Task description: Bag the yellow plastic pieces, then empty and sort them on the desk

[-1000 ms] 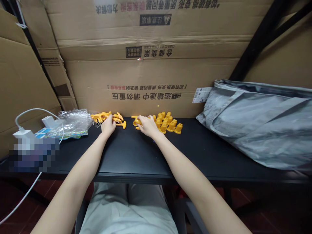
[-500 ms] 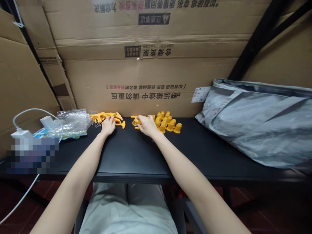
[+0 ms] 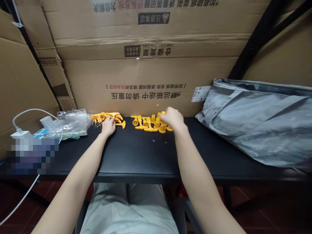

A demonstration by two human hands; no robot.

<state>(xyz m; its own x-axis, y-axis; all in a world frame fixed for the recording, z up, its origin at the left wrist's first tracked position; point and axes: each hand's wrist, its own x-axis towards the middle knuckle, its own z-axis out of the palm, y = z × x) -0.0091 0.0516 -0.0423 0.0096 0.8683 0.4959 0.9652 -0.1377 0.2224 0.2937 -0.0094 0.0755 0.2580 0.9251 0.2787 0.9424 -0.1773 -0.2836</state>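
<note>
My left hand [image 3: 108, 126] rests on a pile of yellow T-shaped handles with metal corkscrew spirals [image 3: 97, 117] at the left. Its fingers lie over the pieces, and whether they grip one is hidden. Over the group of yellow cup-shaped pieces [image 3: 157, 123], my right hand [image 3: 173, 117] has its fingers bent down, with the fingertips at the cups; what they hold cannot be made out. Between the hands, several yellow T-handles and cups [image 3: 140, 122] lie together on the black table [image 3: 136, 156].
Clear plastic packaging [image 3: 73, 122], a white charger [image 3: 23, 135] and its cable lie at the left. A large grey bag [image 3: 258, 123] fills the right side. Cardboard [image 3: 146, 71] stands along the back. A small blue spot [image 3: 153, 140] shows on the tabletop.
My right hand has moved right, from the T-handles to the cups, uncovering the T-handles and cups in the middle. My left hand has stayed at its pile.
</note>
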